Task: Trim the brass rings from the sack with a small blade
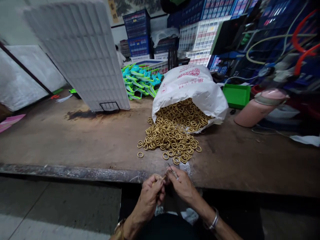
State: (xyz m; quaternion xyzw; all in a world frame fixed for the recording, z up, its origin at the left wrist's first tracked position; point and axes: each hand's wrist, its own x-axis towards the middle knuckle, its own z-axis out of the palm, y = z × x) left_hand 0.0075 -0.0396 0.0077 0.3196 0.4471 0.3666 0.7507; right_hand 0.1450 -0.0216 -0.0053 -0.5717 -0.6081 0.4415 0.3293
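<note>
At the table's front edge, my left hand pinches a gold-coloured ring, seen almost edge-on and partly covered by the fingers. Close against it, my right hand is closed on a thin pointed metal tool with a dark tip that points up and to the left. Whether the tool touches the ring I cannot tell. Just beyond both hands lies a heap of gold-coloured rings, spilling from the mouth of a white sack with red print. A single loose ring lies left of the heap.
A tall white ribbed panel stands on the wooden table at left. Behind it are green and turquoise plastic pieces. To the right are a green tray and a pink flask. Stacked crates line the back.
</note>
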